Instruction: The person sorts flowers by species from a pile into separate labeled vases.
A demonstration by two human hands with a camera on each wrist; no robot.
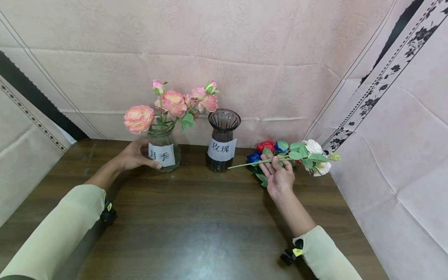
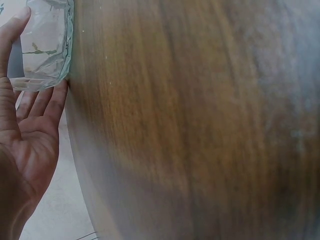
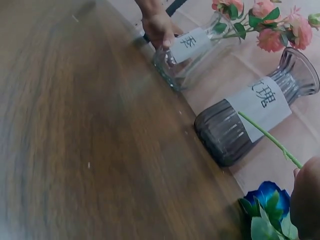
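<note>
Creased pale cloth (image 1: 224, 39) backs the wood-grained table (image 1: 196, 210). Your left hand (image 1: 134, 157) curls widely round a smooth glass jar (image 1: 176, 151); your right hand (image 1: 280, 181), fingers loosely bent, pinches a slim green stem (image 1: 243, 165) by the roses (image 1: 265, 146), right of the fluted dark vase (image 1: 219, 165). The stem runs nearly sideways: bare tip leftward, ruffled white blooms (image 1: 312, 147) rightward.

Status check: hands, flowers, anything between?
Left hand gripping clear vase, pink flowers in it. Right hand holding white flowers by the stem. Dark vase between the hands.
</note>
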